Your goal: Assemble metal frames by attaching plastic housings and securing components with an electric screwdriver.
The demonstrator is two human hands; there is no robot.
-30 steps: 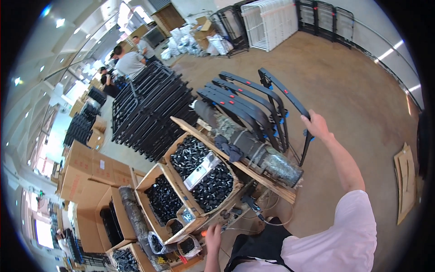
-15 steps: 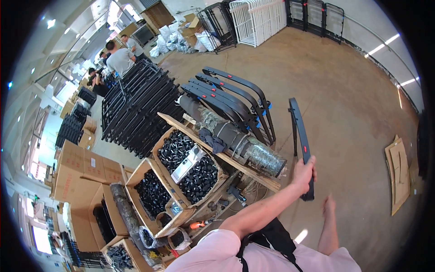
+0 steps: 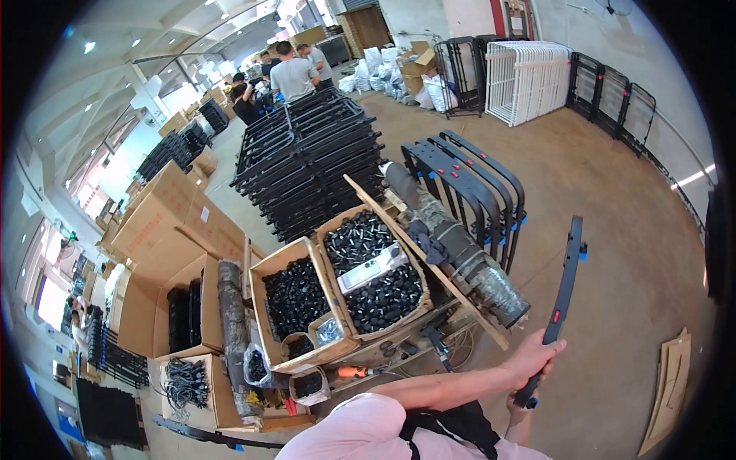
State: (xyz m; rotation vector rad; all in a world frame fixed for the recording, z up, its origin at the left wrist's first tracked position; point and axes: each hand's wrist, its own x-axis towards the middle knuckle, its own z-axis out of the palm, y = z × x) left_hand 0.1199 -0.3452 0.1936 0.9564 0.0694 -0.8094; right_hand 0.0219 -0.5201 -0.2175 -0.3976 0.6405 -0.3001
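My left hand (image 3: 533, 356) is closed round the lower part of a black metal frame (image 3: 563, 277), which stands nearly upright, seen edge-on. The frame has a red insert on its side and a small blue piece near its top. Close under my left hand, my right hand (image 3: 520, 402) is by the frame's bottom end. Its fingers are mostly hidden by the frame, so their grip does not show. Several similar black curved frames (image 3: 491, 180) with red inserts and blue pieces lean together beyond a wrapped roll.
A plastic-wrapped roll (image 3: 502, 300) and a wooden plank (image 3: 460, 295) lie beside boxes of black knobs (image 3: 383, 301). A power drill (image 3: 437, 345) and an orange-handled tool (image 3: 353, 372) are on the bench. Stacked black frames (image 3: 307, 165) and people (image 3: 294, 77) are farther off. Flat cardboard (image 3: 665, 391) lies right.
My view has turned left. The right hand, apart from the frame earlier, has come up to its lower end. My left hand keeps its hold, and the frame now leans the other way.
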